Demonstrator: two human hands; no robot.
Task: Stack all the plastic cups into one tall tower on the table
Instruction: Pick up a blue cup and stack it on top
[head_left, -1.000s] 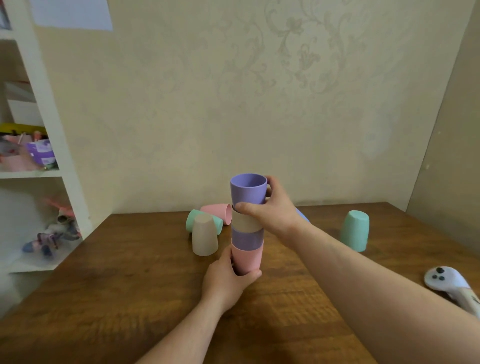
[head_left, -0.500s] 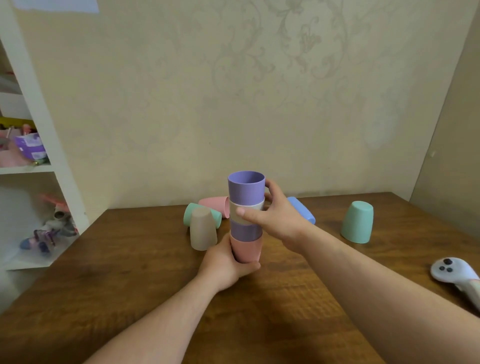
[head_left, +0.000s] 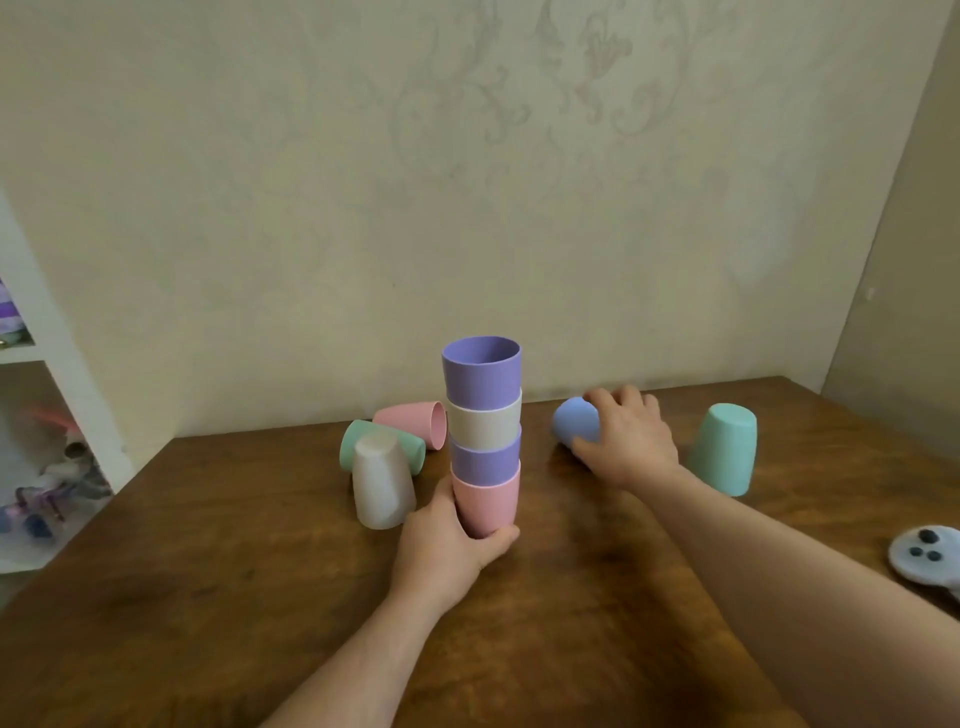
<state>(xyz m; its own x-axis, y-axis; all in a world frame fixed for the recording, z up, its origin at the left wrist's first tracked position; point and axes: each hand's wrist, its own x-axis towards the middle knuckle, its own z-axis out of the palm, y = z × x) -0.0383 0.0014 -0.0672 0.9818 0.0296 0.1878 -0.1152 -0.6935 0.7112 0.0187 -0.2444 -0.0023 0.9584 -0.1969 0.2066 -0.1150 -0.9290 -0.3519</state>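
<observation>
Item: cup tower (head_left: 483, 436), centre of table (head_left: 208, 597). 4 cups nested, mouths up: pink at bottom, then purple, beige, purple on top. Stands upright, approx. straight.

Left hand (head_left: 447, 540): wrapped round the pink bottom cup, thumb across the front, base held to the table.

Right hand (head_left: 628, 441): laid over the blue cup (head_left: 574, 426), which lies on its side right of the tower, fingers curled on it. Whether the cup is lifted yet cannot be told.

Loose cups, not yet stacked:
- pink cup (head_left: 415, 428), on its side, behind the tower to the left
- green cup (head_left: 382, 452), on its side, next to the pink one
- beige cup (head_left: 382, 486), mouth down, just beside the left hand, in front of the green cup
- teal cup (head_left: 724, 447), mouth down, right of the right hand

Misc.: white controller (head_left: 930, 558) at the right table edge; shelf unit (head_left: 57, 395) to the left.

Risks, as judged:
- Blue cup is round and on its side; a loose grip could let it roll away.
- Must be turned mouth-up before insertion; if brought in tilted, the top rim could be struck and the tower tipped.
- Tower gets top-heavy w/ each cup; if the base is released early, a topple is likely.
- Beige cup could be knocked by the left wrist.
</observation>
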